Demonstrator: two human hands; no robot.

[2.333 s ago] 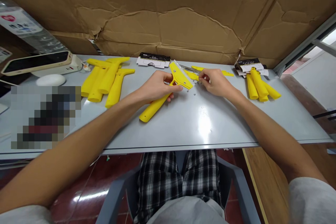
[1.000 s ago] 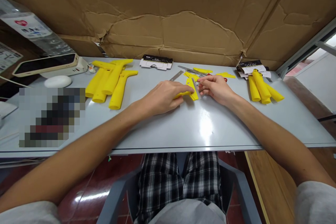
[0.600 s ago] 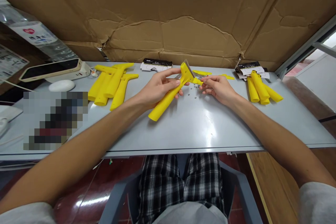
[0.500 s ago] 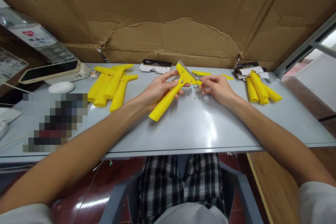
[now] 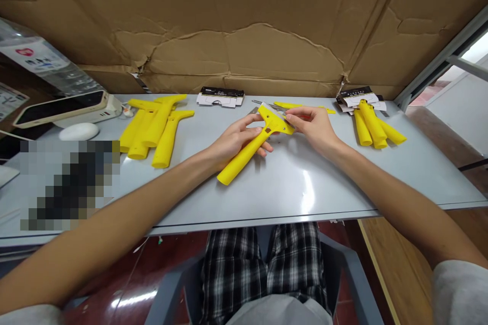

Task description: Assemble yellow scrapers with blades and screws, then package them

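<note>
Yellow scraper [image 5: 246, 156], smooth, tubular, with flared head [image 5: 275, 123]; left hand [image 5: 237, 138] grips it, right hand [image 5: 315, 127] pinched at head's edge, hold unclear.

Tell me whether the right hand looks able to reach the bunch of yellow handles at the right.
Probably yes: the right hand is close to the head of the yellow tool, but no object shows on the direct way to the yellow handles.

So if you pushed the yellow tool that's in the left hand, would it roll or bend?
The yellow tool looks stiff, its handle poking straight out past the left hand. It would probably slide on the shiny table. Its wide head would likely stop the rounded handle rolling.
</note>
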